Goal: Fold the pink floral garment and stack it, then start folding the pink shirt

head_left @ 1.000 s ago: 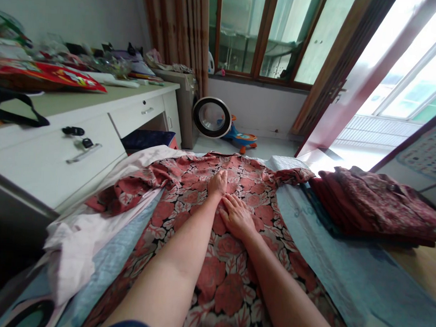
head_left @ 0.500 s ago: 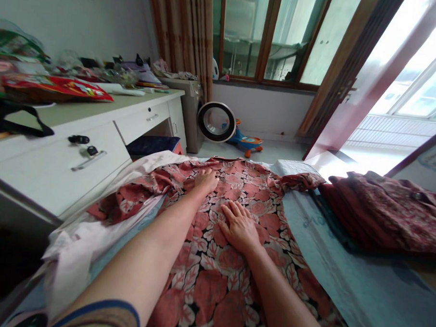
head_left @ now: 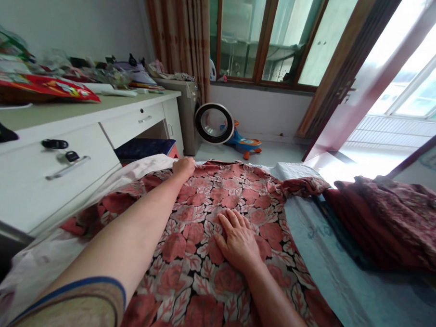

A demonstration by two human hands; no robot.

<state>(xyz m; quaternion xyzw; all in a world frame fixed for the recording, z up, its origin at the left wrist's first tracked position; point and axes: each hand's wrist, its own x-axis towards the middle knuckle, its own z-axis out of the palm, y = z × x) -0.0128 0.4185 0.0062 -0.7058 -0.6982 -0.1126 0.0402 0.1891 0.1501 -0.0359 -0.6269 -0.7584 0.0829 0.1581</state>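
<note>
A floral garment (head_left: 218,274) in red, grey and black lies spread out before me, its short sleeves out to the sides. My left hand (head_left: 184,167) is closed at the garment's upper left shoulder, with cloth apparently gripped; the fingertips are hidden. Flat on the middle of the garment rests my right hand (head_left: 239,240), palm down and fingers extended. Under the garment are a light blue cover (head_left: 319,245) and, on the left, a whitish cloth (head_left: 43,264).
Folded dark red clothes (head_left: 389,224) are stacked at the right. Along the left stands a white desk (head_left: 19,169) with a red packet (head_left: 44,87) and clutter. Beyond are a washing machine with its round door (head_left: 214,123) open and a blue ride-on toy (head_left: 246,143).
My left hand has moved left and slightly away from me, to the garment's shoulder. The left sleeve has shifted left. My right hand stays flat, slightly nearer in view.
</note>
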